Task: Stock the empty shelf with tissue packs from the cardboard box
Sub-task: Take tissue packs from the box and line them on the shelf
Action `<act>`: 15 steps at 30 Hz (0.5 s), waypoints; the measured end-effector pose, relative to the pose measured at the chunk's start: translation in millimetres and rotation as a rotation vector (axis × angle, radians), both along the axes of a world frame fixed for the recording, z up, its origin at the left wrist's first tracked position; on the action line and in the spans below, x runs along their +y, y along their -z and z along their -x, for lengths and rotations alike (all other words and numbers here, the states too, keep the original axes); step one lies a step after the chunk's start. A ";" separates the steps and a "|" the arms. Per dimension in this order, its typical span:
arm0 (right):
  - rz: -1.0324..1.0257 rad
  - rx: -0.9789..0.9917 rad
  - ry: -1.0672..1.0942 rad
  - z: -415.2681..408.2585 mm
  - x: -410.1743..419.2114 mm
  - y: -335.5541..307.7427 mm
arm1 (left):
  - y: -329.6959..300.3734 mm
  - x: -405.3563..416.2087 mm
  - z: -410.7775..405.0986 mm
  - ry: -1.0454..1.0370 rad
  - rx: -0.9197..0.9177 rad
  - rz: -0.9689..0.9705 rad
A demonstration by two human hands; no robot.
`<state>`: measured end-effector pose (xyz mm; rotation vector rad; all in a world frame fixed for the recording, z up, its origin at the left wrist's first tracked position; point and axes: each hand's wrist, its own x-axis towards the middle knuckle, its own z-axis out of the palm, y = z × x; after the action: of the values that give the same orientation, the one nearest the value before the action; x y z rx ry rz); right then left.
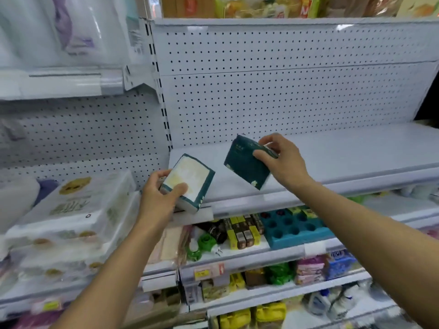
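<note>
My left hand (pixel 159 193) grips a teal-edged tissue pack (pixel 190 179) with its pale face turned up, held at the front left corner of the bare white shelf (pixel 344 157). My right hand (pixel 282 160) pinches a second, dark teal tissue pack (pixel 244 165) by its upper right end, tilted above the shelf's left part. Both packs are in the air, a short gap apart. No cardboard box is in view.
A white pegboard back wall (pixel 285 91) rises behind the shelf. Large white paper-roll packs (pixel 76 210) fill the bay to the left. Below are a blue holed tray (pixel 294 226), yellow-brown boxes (pixel 244 231) and several small goods. Another stocked shelf (pixel 285 20) hangs overhead.
</note>
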<state>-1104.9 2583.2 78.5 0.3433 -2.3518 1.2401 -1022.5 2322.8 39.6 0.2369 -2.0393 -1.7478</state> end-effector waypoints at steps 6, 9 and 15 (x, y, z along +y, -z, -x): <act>-0.411 -0.008 -0.153 52.3 -20.2 33.1 | -6.5 -20.8 21.9 -0.069 0.010 0.023; -0.355 0.079 -0.225 84.9 -26.7 43.0 | -10.0 -22.0 38.3 -0.098 0.025 -0.001; -0.388 0.104 -0.316 182.1 -64.7 38.9 | -13.4 -29.7 86.0 -0.199 0.017 -0.132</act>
<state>-1287.0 2518.5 39.6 0.9125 -2.5039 0.8557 -1108.5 2293.1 53.0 0.4486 -1.8214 -1.7540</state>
